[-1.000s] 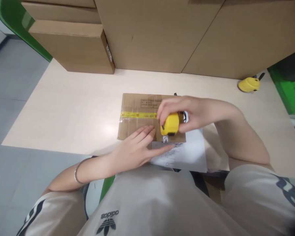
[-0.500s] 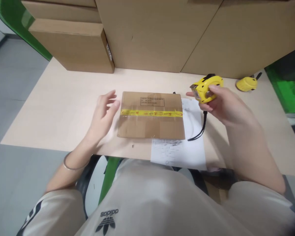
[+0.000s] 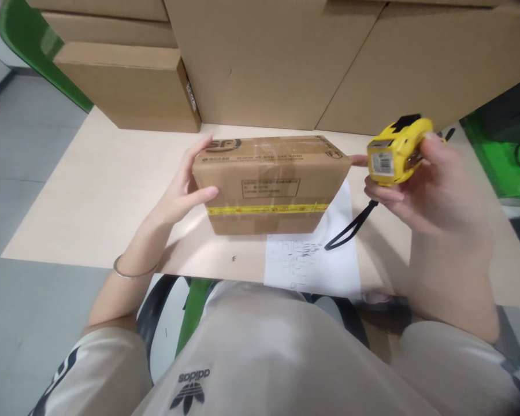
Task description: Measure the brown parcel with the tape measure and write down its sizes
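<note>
A cardboard box with yellow printed tape across its front stands tilted over the table, its printed top side showing. My left hand grips the box's left end, thumb on the front face and fingers behind the upper edge. In my right hand is a yellow tape measure, its barcode label facing me and a black wrist strap hanging below. One outstretched finger of that hand reaches the box's upper right corner.
A sheet of paper with pen marks lies partly under the box on the pale table. Large cardboard boxes line the back, with a smaller carton at the left. A green chair stands behind.
My left hand has closed on the box, which has been lifted and tilted so its top side shows. My right hand has moved right and turned the tape measure.
</note>
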Demonstrator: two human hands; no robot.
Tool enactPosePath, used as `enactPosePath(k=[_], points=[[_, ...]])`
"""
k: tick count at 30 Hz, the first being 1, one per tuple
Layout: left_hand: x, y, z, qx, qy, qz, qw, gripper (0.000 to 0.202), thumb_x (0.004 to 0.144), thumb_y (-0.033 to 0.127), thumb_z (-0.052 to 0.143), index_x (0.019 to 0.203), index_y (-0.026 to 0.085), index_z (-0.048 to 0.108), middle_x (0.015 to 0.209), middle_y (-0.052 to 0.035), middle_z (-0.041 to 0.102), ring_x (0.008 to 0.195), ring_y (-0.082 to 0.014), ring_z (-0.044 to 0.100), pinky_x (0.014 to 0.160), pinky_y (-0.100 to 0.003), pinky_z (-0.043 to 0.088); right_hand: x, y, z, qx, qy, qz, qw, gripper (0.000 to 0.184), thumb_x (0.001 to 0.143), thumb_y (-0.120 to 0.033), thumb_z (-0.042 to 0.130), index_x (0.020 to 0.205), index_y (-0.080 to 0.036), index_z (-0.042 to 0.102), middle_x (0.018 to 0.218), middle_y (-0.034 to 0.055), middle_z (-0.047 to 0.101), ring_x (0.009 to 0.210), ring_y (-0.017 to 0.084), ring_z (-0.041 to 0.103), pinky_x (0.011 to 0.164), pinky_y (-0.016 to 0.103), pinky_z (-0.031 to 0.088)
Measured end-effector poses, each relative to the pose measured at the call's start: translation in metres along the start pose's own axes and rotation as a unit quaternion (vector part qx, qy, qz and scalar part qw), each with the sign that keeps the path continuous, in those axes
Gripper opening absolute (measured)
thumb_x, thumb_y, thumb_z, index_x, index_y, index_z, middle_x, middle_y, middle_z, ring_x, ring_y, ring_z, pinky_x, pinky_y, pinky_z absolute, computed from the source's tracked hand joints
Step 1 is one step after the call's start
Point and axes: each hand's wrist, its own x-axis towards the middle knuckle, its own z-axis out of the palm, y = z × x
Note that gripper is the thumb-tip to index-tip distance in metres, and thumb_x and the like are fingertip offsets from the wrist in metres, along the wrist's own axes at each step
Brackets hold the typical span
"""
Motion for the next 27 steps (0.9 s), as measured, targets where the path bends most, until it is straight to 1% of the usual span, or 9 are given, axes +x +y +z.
enactPosePath(k=[4, 6, 8, 11, 13, 18, 22, 26, 27], points=[[-0.008, -0.004, 0.006, 0.036, -0.026, 0.124, 0.991, 0.099, 0.075, 0.052, 0.091, 0.159, 0.038, 0.041, 0.164, -0.0090, 0.044, 0.143, -0.0369, 0.055, 0.116, -0.052, 0.055, 0.004, -0.014, 0.007, -0.039, 0.024, -0.072, 0.996, 0.014, 0.096, -0.025, 0.064, 0.089, -0.032, 0.074, 0.091, -0.0002, 0.066, 0.074, 0.013, 0.056, 0.045, 0.024, 0.022], [-0.014, -0.009, 0.010, 0.049, -0.031, 0.148, 0.987, 0.110, 0.070, 0.051, 0.095, 0.162, 0.040, 0.036, 0.165, -0.0098, 0.042, 0.142, -0.0371, 0.056, 0.115, -0.051, 0.055, 0.010, -0.020, 0.018, -0.088, -0.011, -0.094, 0.992, 0.012, 0.089, -0.021, 0.071, 0.093, -0.032, 0.071, 0.091, -0.0011, 0.064, 0.070, 0.013, 0.049, 0.048, 0.025, 0.025], [-0.019, -0.016, 0.014, 0.041, -0.022, 0.150, 0.988, 0.126, 0.065, 0.053, 0.098, 0.167, 0.042, 0.025, 0.165, -0.0107, 0.042, 0.144, -0.0388, 0.055, 0.118, -0.054, 0.052, 0.017, -0.025, 0.034, -0.164, -0.056, -0.116, 0.978, 0.020, 0.083, -0.027, 0.080, 0.098, -0.029, 0.067, 0.090, -0.0010, 0.060, 0.069, 0.013, 0.047, 0.053, 0.027, 0.030], [-0.021, -0.025, 0.016, 0.026, -0.018, 0.171, 0.985, 0.151, 0.055, 0.046, 0.104, 0.170, 0.044, 0.006, 0.158, -0.0112, 0.050, 0.139, -0.0370, 0.060, 0.114, -0.053, 0.055, 0.028, -0.028, 0.070, -0.316, -0.141, -0.177, 0.921, 0.037, 0.083, -0.045, 0.084, 0.098, -0.025, 0.056, 0.092, -0.0015, 0.058, 0.075, 0.013, 0.050, 0.065, 0.029, 0.039], [-0.020, -0.030, 0.017, 0.019, -0.017, 0.189, 0.982, 0.156, 0.054, 0.042, 0.105, 0.170, 0.044, 0.002, 0.157, -0.0106, 0.051, 0.136, -0.0352, 0.063, 0.110, -0.051, 0.059, 0.034, -0.026, 0.097, -0.388, -0.204, -0.207, 0.875, 0.039, 0.087, -0.049, 0.080, 0.098, -0.025, 0.051, 0.096, -0.0017, 0.061, 0.083, 0.015, 0.056, 0.073, 0.029, 0.044], [-0.025, -0.035, 0.019, 0.031, 0.008, 0.152, 0.988, 0.152, 0.054, 0.059, 0.101, 0.165, 0.055, -0.001, 0.173, -0.0082, 0.031, 0.152, -0.0424, 0.047, 0.113, -0.061, 0.054, 0.045, -0.013, 0.135, -0.433, -0.316, -0.227, 0.813, 0.031, 0.094, -0.048, 0.071, 0.101, -0.025, 0.051, 0.102, 0.0014, 0.067, 0.098, 0.020, 0.062, 0.084, 0.031, 0.047], [-0.031, -0.033, 0.016, 0.078, 0.010, 0.061, 0.995, 0.140, 0.048, 0.071, 0.097, 0.164, 0.051, 0.021, 0.168, -0.0100, 0.039, 0.152, -0.0458, 0.045, 0.115, -0.067, 0.051, 0.049, -0.012, 0.120, -0.433, -0.327, -0.200, 0.816, 0.034, 0.091, -0.054, 0.074, 0.098, -0.026, 0.055, 0.098, 0.0024, 0.067, 0.097, 0.023, 0.061, 0.083, 0.033, 0.046], [-0.030, -0.030, 0.013, 0.096, 0.016, 0.078, 0.992, 0.121, 0.045, 0.072, 0.097, 0.152, 0.045, 0.047, 0.149, -0.0100, 0.054, 0.143, -0.0438, 0.051, 0.115, -0.065, 0.051, 0.043, -0.023, 0.072, -0.453, -0.272, -0.148, 0.836, 0.034, 0.084, -0.052, 0.084, 0.096, -0.028, 0.062, 0.084, -0.0007, 0.064, 0.076, 0.019, 0.054, 0.067, 0.032, 0.040], [-0.029, -0.029, 0.013, 0.099, 0.019, 0.078, 0.992, 0.118, 0.045, 0.072, 0.097, 0.150, 0.044, 0.050, 0.146, -0.0097, 0.055, 0.141, -0.0431, 0.052, 0.115, -0.064, 0.052, 0.040, -0.026, 0.057, -0.436, -0.242, -0.124, 0.858, 0.034, 0.080, -0.048, 0.088, 0.096, -0.027, 0.065, 0.081, -0.0010, 0.063, 0.072, 0.017, 0.051, 0.063, 0.031, 0.038]])
